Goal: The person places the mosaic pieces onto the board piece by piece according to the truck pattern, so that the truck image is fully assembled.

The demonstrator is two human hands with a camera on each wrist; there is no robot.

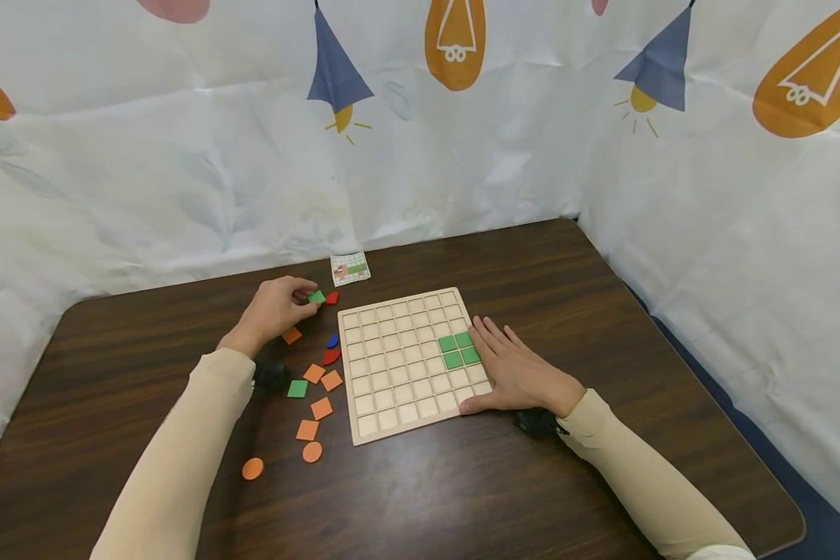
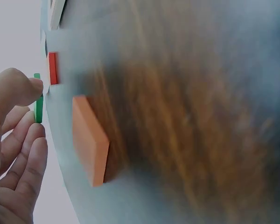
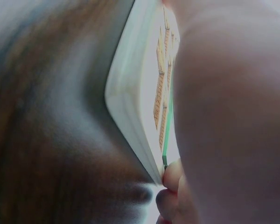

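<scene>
My left hand (image 1: 274, 309) pinches a green square tile (image 1: 316, 297) between thumb and fingers, above the table to the left of the board. In the left wrist view the same green tile (image 2: 38, 99) is seen nearly edge-on. My right hand (image 1: 518, 373) lies with straight fingers along the right edge of the wooden grid board (image 1: 385, 365), its thumb touching the near edge. Several green tiles (image 1: 453, 359) sit in adjoining cells beside the right fingers. A red piece (image 1: 332, 298) lies just right of the held tile, and an orange square (image 1: 292, 335) lies below the left hand.
Left of the board are scattered orange squares (image 1: 307, 430), orange discs (image 1: 253, 468), a loose green tile (image 1: 297, 389), a red piece (image 1: 332, 356) and a blue one (image 1: 332, 341). Behind stands a printed pattern card (image 1: 350, 268) near the table's (image 1: 420, 498) far edge, before a curtain (image 1: 252, 155).
</scene>
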